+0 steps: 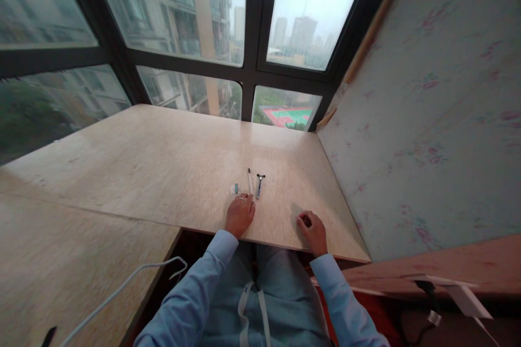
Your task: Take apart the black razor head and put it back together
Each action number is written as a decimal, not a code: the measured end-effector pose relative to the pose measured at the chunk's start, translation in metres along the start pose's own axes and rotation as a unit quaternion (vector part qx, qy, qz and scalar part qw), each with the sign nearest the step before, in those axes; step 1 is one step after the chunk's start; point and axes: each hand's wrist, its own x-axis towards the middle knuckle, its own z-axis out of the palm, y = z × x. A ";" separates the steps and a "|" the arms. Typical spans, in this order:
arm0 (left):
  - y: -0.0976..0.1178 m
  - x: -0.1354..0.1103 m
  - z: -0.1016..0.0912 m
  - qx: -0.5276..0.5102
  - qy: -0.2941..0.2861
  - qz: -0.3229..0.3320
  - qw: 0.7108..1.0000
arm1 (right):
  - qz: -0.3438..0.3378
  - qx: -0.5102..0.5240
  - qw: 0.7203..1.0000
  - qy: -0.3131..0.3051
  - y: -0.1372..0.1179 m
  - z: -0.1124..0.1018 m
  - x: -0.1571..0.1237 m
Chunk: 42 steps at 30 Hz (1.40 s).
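My left hand [240, 214] rests near the front of the pale board, its fingers bent together at the lower end of a slim toothbrush [249, 180]. The brush has a dark head pointing toward the window and a pale handle; its near end is partly hidden by my fingers. Just right of it lies a razor [259, 186] with a dark head and a blue and silver handle. To the left, a small clear piece with a teal strip [235, 188] lies close to my knuckles. Farther right, my right hand [313, 230] is curled closed on the board, apart from these things, nothing visible in it.
The pale wooden surface [171, 162] runs back to dark-framed windows [251, 38]. A papered wall [411, 135] bounds it on the right. A white cable [122, 284] crosses the lower left surface, with a dark object [49, 336] nearby. My legs are under the front edge.
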 end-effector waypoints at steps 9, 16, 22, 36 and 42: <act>-0.066 0.030 -0.010 -0.020 -0.002 -0.012 1.000 | -0.001 -0.021 1.000 0.006 0.001 0.003 -0.001; -0.061 0.032 -0.006 -0.024 -0.008 -0.068 0.997 | 0.000 -0.023 1.000 -0.001 0.000 0.002 -0.001; -0.033 0.021 -0.002 -0.023 0.030 -0.119 0.992 | -0.001 -0.017 1.000 -0.002 0.001 0.001 -0.001; -0.036 0.013 -0.006 -0.091 0.058 -0.146 0.983 | 0.015 -0.011 1.000 -0.005 -0.003 0.001 -0.002; -0.021 0.006 0.004 -0.085 0.037 -0.018 0.996 | 0.008 0.080 0.993 -0.089 -0.049 0.028 0.023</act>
